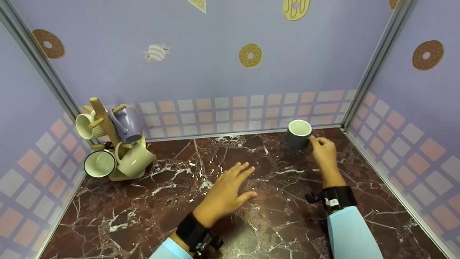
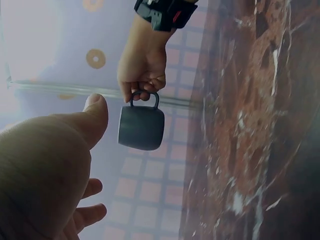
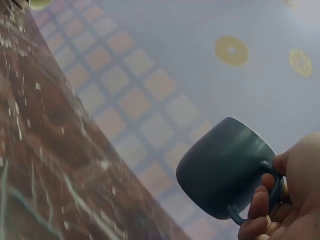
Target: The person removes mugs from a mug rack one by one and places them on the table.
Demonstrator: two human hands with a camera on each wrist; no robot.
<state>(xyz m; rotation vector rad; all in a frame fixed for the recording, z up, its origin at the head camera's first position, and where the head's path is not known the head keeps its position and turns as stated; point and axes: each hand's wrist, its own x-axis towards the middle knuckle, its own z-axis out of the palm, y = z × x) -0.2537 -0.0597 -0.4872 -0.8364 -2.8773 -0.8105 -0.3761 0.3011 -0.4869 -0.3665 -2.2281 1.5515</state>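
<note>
My right hand (image 1: pixel 324 151) grips the handle of a dark grey-green mug (image 1: pixel 298 138) with a white inside. In the right wrist view the fingers curl through the handle of the mug (image 3: pixel 225 167). It stays upright, and the left wrist view shows the mug (image 2: pixel 141 127) held off the marble-patterned tabletop. Nearer the middle, my left hand (image 1: pixel 226 190) hovers over the table with its fingers stretched out and nothing in it. The left thumb (image 2: pixel 95 117) stands apart from the other fingers.
At the left, a wooden mug tree (image 1: pixel 104 122) carries a purple mug (image 1: pixel 128 124), a small ribbed cream mug (image 1: pixel 86 126), a black-rimmed white mug (image 1: pixel 100 164) and a pale yellow-green mug (image 1: pixel 136 160). Lilac walls with metal corner strips (image 1: pixel 373 68) enclose the dark red table (image 1: pixel 172 194).
</note>
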